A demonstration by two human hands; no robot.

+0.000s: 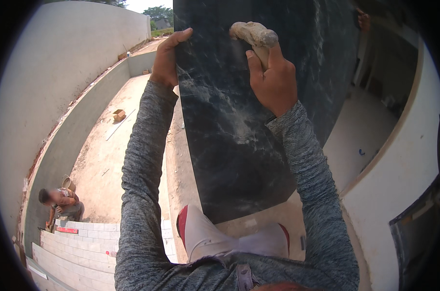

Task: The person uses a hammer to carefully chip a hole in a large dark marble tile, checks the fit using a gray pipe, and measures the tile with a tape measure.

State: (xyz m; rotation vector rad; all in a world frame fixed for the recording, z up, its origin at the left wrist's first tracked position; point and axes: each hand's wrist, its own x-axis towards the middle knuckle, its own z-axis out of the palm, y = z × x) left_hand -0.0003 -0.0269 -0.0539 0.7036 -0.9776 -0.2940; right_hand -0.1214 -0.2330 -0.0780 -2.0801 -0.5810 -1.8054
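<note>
A large dark slab (229, 160) with pale marble-like veins stands before me, reaching past the top of the view. My left hand (167, 58) grips its left edge; the thumb lies on the face and the other fingers are hidden behind. My right hand (276, 85) is closed around the handle of a mallet (254, 34). The mallet's head is caked in pale, crusty material and appears in front of the slab's upper part. I cannot tell whether it touches the surface.
Part of another person's hand (363, 19) shows beyond the slab's right edge. At lower left a co-worker (64, 202) crouches beside pale paving (91, 247), near a red level (67, 230) and a bucket (68, 183). A cardboard box (119, 115) lies on the sandy ground.
</note>
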